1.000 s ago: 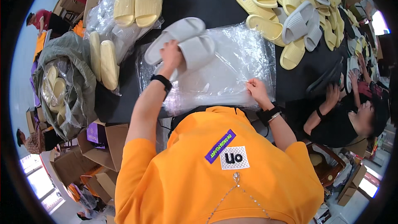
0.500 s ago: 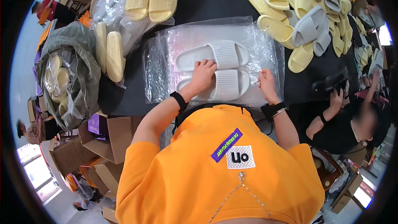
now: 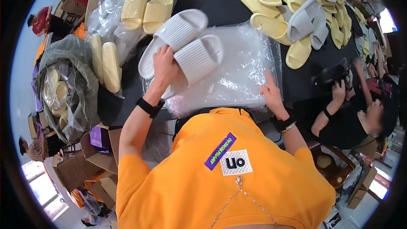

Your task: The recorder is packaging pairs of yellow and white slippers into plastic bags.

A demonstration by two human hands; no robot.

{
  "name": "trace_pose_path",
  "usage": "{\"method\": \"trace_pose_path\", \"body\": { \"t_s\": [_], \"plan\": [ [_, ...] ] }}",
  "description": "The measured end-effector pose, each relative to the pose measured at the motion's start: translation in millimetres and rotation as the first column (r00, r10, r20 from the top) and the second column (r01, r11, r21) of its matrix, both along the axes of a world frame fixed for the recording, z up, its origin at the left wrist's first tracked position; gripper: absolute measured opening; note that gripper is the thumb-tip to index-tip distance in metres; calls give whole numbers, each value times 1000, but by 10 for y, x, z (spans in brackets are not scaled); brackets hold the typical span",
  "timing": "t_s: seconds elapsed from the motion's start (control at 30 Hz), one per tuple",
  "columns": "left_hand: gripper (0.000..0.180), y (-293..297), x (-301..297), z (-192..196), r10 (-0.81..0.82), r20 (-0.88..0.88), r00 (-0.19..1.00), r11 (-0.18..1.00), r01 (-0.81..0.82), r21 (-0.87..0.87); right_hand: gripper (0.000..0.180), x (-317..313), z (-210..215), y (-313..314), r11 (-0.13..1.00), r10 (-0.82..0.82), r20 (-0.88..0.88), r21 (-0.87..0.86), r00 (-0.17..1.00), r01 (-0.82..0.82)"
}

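A pair of light grey slide sandals hangs tilted above the left part of a stack of clear plastic bags. My left hand is closed on both sandals at their inner edges, where the two lie side by side. The palm side of this hand is hidden. At the right edge of the bags is my right hand, its index finger stretched out and nothing visible in it. Whether that fingertip touches the plastic, I cannot tell.
Loose yellow slides and grey slides are heaped at the far right. Bagged yellow slides lie at the far left, near a grey-green sack. Cardboard boxes stand lower left. A co-worker handles a dark object at right.
My left hand has lifted the grey slides off the bags and carried them left and away from me, turning them. My right hand's index finger has straightened near the bag edge.
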State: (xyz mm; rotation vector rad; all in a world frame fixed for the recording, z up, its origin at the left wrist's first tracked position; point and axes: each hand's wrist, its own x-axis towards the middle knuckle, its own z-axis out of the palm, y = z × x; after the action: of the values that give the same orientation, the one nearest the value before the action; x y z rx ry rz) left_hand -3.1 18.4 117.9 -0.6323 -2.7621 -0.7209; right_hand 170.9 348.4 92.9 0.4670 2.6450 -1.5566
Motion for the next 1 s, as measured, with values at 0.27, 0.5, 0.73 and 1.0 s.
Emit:
{"method": "trace_pose_path", "body": {
  "t_s": [0.27,0.5,0.73,1.0],
  "plan": [
    [22,1510,139,-422,-307,197,931,923,342,-175,29,264,-475,133,868,186,58,458,981,-192],
    [21,1244,-27,-776,-231,95,968,951,245,-187,22,324,-489,17,798,174,81,572,981,-188],
    [19,1022,43,-261,-310,-13,951,943,306,-133,50,-271,150,99,959,89,-85,278,992,-62],
    [29,1155,302,114,-534,136,834,844,536,30,43,-647,97,153,952,124,-184,-255,975,-169]
  ]
}}
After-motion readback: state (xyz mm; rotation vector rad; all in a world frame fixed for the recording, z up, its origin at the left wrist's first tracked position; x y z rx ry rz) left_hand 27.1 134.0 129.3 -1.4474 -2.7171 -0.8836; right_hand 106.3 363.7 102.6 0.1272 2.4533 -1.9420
